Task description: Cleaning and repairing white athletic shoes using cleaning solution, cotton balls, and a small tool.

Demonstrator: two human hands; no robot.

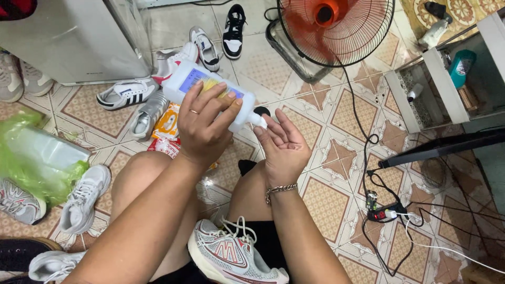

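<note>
I see my left hand (202, 126) wrapped round a white squeeze bottle (210, 89) with a blue and yellow label, its fingers (223, 102) closed over the body and a ring on one of them; the bottle is tilted on its side above the tiled floor (326, 194), nozzle pointing right and slightly down; the nozzle tip touches, or sits just at, the fingertips of my right hand (284, 144); that hand is open, palm up and cupped, holding nothing, with a chain bracelet (280, 189) at the wrist; whether any liquid lies in the palm I cannot tell; a small black cap (261, 111) lies on the floor just behind the nozzle.

On my lap, between my knees, rests a white and grey running shoe (229, 255) with red trim, laces loose; more sneakers lie on the floor beyond the bottle, among them a white one with black stripes (126, 93) and a black and white one (233, 31); another white sneaker (84, 197) sits left of my knee, beside a green plastic bag (31, 163); a standing fan (336, 29) with an orange hub is at the top; a black power strip (384, 213) with trailing cables lies to the right; a white shelf unit (447, 84) stands at the far right.
</note>
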